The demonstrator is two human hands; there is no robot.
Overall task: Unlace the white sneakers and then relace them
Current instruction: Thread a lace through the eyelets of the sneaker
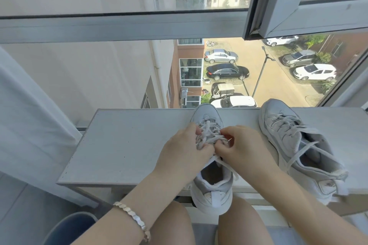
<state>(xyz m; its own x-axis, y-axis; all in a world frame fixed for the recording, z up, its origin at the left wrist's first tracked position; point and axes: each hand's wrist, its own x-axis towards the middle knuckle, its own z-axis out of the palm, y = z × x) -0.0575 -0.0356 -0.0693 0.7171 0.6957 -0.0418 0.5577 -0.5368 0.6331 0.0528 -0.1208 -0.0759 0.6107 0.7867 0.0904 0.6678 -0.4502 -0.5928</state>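
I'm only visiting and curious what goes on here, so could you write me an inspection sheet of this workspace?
Surface: grey ledge under the window, both shoes on it.
Job's things: near white sneaker, heel overhanging the edge, laces bunched over its tongue; second sneaker at right, lace ends trailing loose.
Clutter: blue rounded object below the ledge, unclear what.
Grips: left hand and right hand both pinch the laces; bracelet on the left wrist.
Cables: nothing seen.
Surroundings: open window sash, white curtain at left, parked cars far below.
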